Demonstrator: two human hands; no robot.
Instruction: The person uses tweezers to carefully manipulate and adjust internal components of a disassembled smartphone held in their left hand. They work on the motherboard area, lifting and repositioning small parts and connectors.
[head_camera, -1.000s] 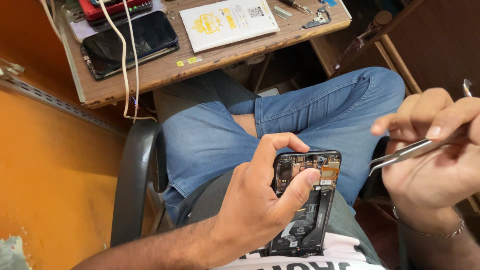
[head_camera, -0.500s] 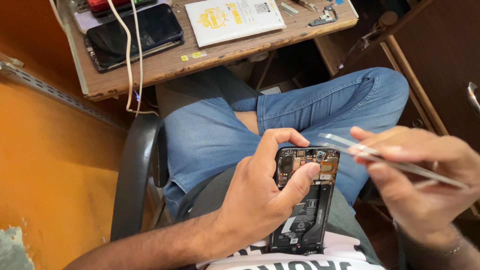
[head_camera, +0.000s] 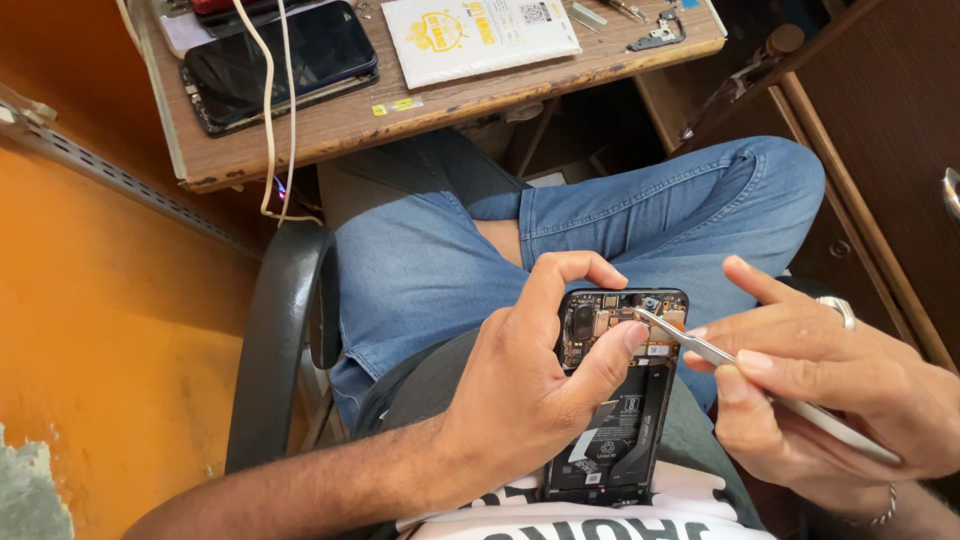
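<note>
Left hand fingers clamped on an opened phone, right hand fingers pinching tweezers at its bared board; back cover already off, internals not yet removed

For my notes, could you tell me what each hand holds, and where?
Left hand grips the opened phone by its sides; right hand pinches metal tweezers mid-shaft.

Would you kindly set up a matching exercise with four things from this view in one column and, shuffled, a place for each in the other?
Things:
1. opened phone
2. tweezers
3. dark phone
4. white packet

Places:
A. on the wooden table, under white cables
B. in the right hand
C. on the table, right of the dark phone
D. in the left hand, over the lap

Pairs: 1-D, 2-B, 3-A, 4-C
</note>
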